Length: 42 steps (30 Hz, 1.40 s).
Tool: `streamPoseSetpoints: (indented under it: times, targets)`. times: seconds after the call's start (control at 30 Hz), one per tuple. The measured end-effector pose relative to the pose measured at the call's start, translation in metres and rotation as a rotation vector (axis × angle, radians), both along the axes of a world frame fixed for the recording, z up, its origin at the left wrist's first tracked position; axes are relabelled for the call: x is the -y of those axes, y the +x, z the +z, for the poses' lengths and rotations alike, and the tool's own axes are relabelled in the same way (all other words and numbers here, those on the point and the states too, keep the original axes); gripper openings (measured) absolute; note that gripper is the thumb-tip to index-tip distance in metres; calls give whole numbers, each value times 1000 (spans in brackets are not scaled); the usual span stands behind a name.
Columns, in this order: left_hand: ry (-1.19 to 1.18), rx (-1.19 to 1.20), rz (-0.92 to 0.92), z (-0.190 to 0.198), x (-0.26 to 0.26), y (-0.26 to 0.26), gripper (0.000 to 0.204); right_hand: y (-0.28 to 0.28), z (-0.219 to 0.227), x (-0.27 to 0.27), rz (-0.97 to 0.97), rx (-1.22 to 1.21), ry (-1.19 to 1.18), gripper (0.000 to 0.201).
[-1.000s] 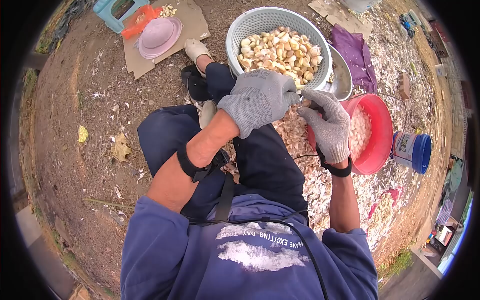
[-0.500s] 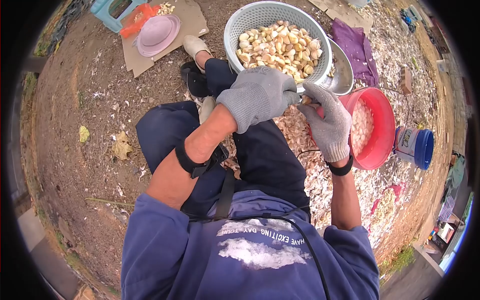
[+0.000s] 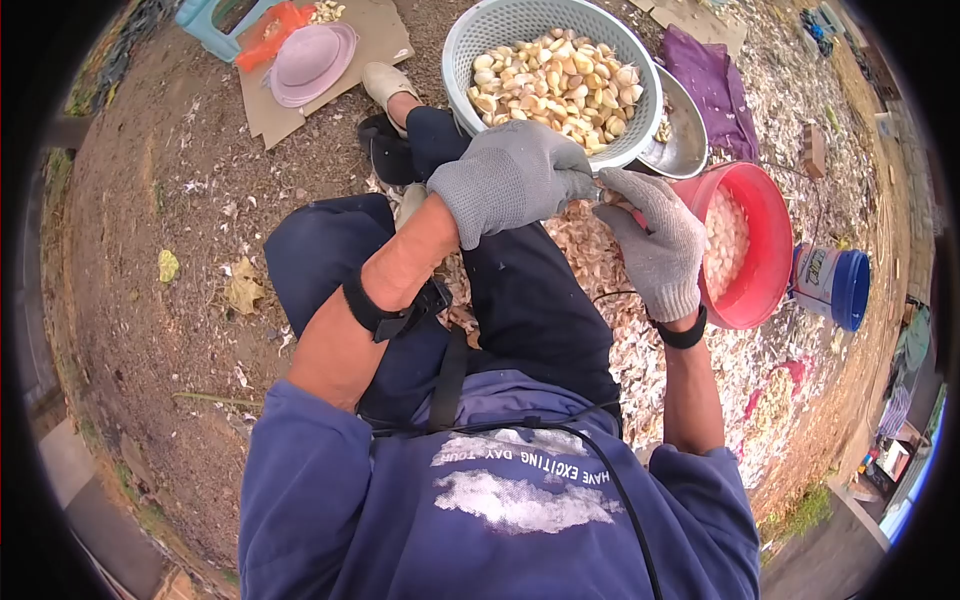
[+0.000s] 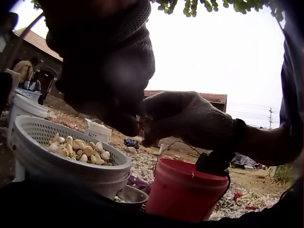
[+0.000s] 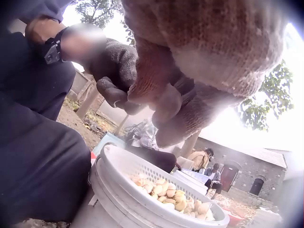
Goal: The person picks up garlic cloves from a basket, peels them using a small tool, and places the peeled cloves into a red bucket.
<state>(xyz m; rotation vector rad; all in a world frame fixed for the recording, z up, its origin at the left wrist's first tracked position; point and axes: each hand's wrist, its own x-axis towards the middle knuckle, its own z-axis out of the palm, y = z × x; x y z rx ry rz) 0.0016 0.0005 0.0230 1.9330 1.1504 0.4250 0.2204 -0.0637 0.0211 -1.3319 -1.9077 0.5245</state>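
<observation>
Both hands wear grey knit gloves and meet at the fingertips in front of the body. My left hand [image 3: 515,180] is curled, its thumb and fingers pinching a small thin thing mostly hidden by the glove; I cannot tell what it is. From the right, my right hand [image 3: 655,240] bends its fingers and thumb around a garlic clove [image 4: 146,124], largely covered in the head view. Just beyond them stands a pale grey perforated basket [image 3: 455,75] of garlic cloves [image 3: 560,85]. Right of the right hand is a red bucket [image 3: 765,285] holding pale peeled cloves [image 3: 725,245].
A metal bowl [image 3: 685,125] sits partly behind the basket, near a purple cloth [image 3: 708,90]. A blue-and-white bucket [image 3: 832,285] lies beyond the red one. Garlic skins [image 3: 640,390] cover the ground at right. A pink hat [image 3: 310,65] rests on cardboard at upper left.
The fingertips stay together while both hands shift slightly. The clove at the right fingertips, plain half a second ago, is now more covered. The surroundings slide a little upward in the head view.
</observation>
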Motion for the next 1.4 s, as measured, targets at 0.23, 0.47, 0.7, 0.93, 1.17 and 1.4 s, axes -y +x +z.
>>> streamPoseSetpoints:
  times: [0.23, 0.47, 0.7, 0.93, 1.17, 1.4]
  targets:
    - [-34, 85, 14, 1, 3, 2, 26, 3, -10, 6, -110, -319, -327, 43]
    - [200, -51, 10, -3, 7, 3, 29, 4, 1, 9, -205, -275, -445, 42]
    - [336, -111, -50, -6, 17, 9, 24, 4, -14, 7, -140, -763, -689, 35]
    - [327, -235, 87, -8, 7, 7, 20, -9, -14, 10, -215, -1046, -678, 36]
    - [279, -304, 130, -3, 1, 4, 23, 7, -27, 15, -93, -1184, -670, 39]
    - [231, -307, 143, 0, 1, 2, 25, 8, -27, 16, -116, -1216, -691, 40]
